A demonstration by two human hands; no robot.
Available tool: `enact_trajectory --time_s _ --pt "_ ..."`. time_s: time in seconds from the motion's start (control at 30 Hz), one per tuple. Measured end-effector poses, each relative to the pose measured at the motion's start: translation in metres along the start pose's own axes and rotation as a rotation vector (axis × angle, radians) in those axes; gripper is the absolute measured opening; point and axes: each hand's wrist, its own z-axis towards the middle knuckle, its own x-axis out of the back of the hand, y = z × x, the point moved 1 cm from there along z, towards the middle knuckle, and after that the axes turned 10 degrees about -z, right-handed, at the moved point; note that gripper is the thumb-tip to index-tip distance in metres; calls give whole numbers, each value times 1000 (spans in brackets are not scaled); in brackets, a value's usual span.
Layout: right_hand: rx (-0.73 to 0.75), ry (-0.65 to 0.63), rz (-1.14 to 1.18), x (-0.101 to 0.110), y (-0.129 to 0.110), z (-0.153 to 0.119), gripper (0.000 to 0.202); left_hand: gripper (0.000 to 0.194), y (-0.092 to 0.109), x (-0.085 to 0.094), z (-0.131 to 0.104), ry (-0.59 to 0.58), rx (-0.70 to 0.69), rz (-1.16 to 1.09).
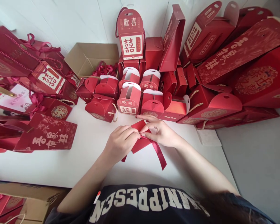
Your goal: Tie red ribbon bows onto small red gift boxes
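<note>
- Question about the red box (141,147) and the ribbon (159,154): how are they pointed, and where's the box been put?

- Box is set on the white table (93,133), right in front of the person, just on the near side of the small boxes (130,96). It's turned a bit off square, with its near edge slanted away toward the right. Its long axis can't be called tbh, too much is covered by the hands.

- And the ribbon?

- It's laid across the box. One long tail is angled toward the person and off to the right, lengthwise. A short end is poked out past the near left corner, aimed left and toward the person.

- Grip?

- Ribbon's pinched over the box by both hands, nearly touching. The left hand (120,141) is curled tight at the ribbon; what's inside the curl can't be seen. By the right hand (162,132) it's nipped between thumb and finger, no gap, while another finger is stretched out leftward, near the small boxes.
</note>
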Motion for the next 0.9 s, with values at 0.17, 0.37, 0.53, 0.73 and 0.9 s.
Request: enact_trajectory --time_s 0.17,0.37,0.53,0.73,0.9 --pt "219 135 -259 -2 -4 -1 10 17 -3 -3 0 11 5 -62" --pt "436 212 -544 2 -13 -5 15 18 -7 -4 -1 29 -22 -61" --pt "119 112 -293 10 -16 -4 12 14 -5 0 -2 21 -146 30" --pt "-164 -70 -26 6 -12 -4 16 11 -1 4 2 78 -293 131" --pt "-207 -60 93 3 -12 -3 13 12 1 4 4 35 -259 127"
